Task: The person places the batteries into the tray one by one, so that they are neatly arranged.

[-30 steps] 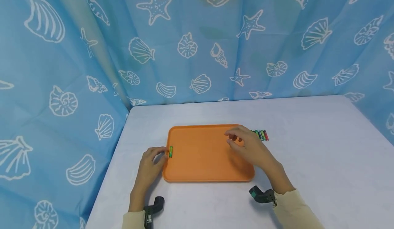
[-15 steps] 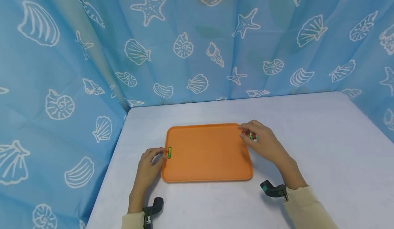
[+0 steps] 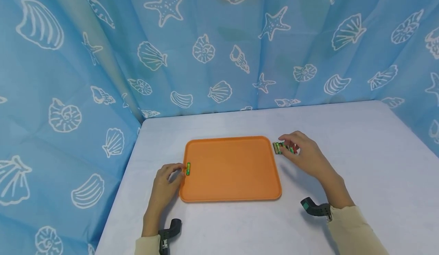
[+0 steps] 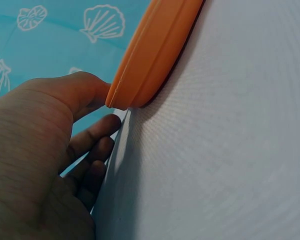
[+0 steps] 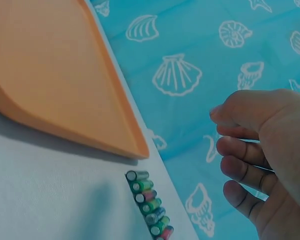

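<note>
My left hand (image 3: 168, 180) is at the left rim of an orange tray (image 3: 233, 171), holding its edge. In the left wrist view the thumb (image 4: 87, 92) reaches the tray rim, while the other fingers curl below it, near the table. A green battery (image 3: 188, 169) lies inside the tray along that rim, close to my fingertips. Beyond the tray's right edge, my right hand (image 3: 305, 154) hovers over a row of several batteries (image 3: 278, 148), fingers loosely bent and nothing between them. In the right wrist view the batteries (image 5: 151, 204) lie side by side below and left of my fingers.
A white-covered table (image 3: 240, 224) lies under everything. A blue curtain (image 3: 219, 49) printed with shells and starfish hangs behind it and at the left. Black wrist-worn devices stick out beside the left wrist (image 3: 171, 228) and the right wrist (image 3: 315, 208).
My right hand has moved rightward from over the tray to above the battery row, uncovering the row's left end. My left hand stays at the tray rim, and the battery there has not moved.
</note>
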### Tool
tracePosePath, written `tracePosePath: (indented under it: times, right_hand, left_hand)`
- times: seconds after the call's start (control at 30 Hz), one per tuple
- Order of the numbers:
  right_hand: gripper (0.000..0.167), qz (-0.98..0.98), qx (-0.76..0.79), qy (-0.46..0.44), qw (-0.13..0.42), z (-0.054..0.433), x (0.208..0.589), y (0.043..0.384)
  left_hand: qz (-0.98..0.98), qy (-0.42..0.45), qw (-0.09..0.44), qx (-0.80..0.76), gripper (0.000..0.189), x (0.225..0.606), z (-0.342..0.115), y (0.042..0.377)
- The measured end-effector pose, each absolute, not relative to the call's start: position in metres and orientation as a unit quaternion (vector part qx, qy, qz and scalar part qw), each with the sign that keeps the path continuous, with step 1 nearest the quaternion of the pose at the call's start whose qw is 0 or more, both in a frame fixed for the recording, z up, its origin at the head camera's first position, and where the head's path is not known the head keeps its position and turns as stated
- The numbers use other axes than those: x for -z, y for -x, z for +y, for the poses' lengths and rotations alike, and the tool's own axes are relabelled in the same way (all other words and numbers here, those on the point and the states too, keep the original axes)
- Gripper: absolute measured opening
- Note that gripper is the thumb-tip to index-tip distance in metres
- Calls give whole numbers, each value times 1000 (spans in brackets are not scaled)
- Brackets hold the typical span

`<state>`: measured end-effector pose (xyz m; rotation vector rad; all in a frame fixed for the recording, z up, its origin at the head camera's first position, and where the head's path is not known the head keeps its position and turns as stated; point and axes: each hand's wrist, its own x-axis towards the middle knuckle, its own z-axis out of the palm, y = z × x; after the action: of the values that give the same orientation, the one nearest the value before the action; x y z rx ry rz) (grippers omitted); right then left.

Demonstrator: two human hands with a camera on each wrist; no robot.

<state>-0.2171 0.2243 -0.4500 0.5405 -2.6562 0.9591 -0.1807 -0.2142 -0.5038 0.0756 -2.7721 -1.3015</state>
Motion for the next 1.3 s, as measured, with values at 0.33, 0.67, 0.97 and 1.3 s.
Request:
tracePosePath:
  times: [0.33,0.67,0.97,1.3]
  right_hand:
    - [36,-923,-325,-168,116,243,456,223]
    - [50,-923,-358,-133,36,271,482,233]
    - [53,-931,-347,-111,13,283,499,240]
    - [52,-927,-347,-139,-14,292,504,248]
  left_hand:
    - [-902,-15,35,429,29,503,-215,180]
    - [-905,-23,37,423,28,504,-213,181]
    - [-903,-20,39,428,28,503,-216,181]
    - [-905,-14,38,423,29,503,-217,181]
